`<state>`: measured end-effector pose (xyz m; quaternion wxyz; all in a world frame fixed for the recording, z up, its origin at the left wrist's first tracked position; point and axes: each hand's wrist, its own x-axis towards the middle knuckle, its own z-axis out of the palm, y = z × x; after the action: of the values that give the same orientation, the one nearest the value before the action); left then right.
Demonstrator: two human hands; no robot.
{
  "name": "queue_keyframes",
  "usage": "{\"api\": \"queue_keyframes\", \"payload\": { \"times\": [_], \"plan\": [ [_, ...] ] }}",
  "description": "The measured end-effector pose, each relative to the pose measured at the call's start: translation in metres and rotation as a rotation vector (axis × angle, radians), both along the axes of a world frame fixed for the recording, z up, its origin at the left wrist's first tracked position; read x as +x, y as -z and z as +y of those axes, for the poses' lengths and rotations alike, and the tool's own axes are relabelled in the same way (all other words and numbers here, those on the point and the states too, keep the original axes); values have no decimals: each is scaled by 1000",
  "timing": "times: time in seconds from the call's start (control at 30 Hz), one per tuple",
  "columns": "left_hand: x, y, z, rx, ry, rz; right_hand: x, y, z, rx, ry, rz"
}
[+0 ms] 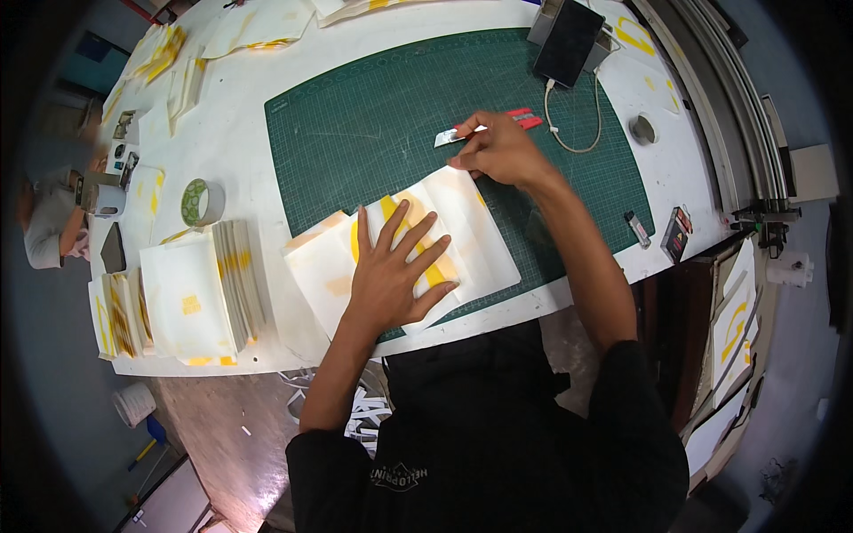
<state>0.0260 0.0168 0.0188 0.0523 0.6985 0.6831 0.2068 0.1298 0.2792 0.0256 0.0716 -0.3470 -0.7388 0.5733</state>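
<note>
My left hand [388, 271] lies flat with fingers spread on white folded paper sheets [484, 244] printed in yellow and pale orange. The sheets overlap at the near edge of the green cutting mat [373, 115]. My right hand [498, 151] is closed at the far corner of the right-hand sheet, fingertips pinched against its edge. Just beyond those fingers is a red utility knife [526, 118], its blade end showing to the left of the hand and its middle hidden behind it. Whether my fingers touch the knife is hard to tell.
Stacked folded paper [187, 298] stands at left by a tape roll [203, 202]. A phone [569, 44] with a cable sits far right. At right are a grey cup-like object [642, 130] and a small box [677, 234]. Another person [53, 218] is at far left.
</note>
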Motion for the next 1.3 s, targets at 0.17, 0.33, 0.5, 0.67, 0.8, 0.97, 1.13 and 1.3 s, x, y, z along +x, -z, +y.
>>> {"api": "queue_keyframes", "payload": {
  "times": [0.17, 0.33, 0.5, 0.67, 0.8, 0.97, 1.13, 1.3],
  "plan": [
    [0, 4, -1, 20, -6, -4, 19, -30, -24, -90, 99, 28],
    [1, 4, -1, 15, -9, -8, 58, -33, -50, 54, -27, -108],
    [1, 1, 0, 9, 7, -14, 71, -20, -58, 135, 65, -65],
    [1, 4, -3, 17, -11, -10, 101, -54, -75, 50, -127, -219],
    [1, 6, -1, 30, 5, -22, 114, -36, -81, 46, -92, -227],
    [0, 7, -5, 39, -10, -34, 145, -36, -74, 416, 87, -225],
    [0, 9, -5, 62, -9, -46, 193, -2, -73, 958, 103, -214],
    [-1, 7, -4, 61, -6, -66, 192, 4, -78, 520, 310, -92]
  ]
}}
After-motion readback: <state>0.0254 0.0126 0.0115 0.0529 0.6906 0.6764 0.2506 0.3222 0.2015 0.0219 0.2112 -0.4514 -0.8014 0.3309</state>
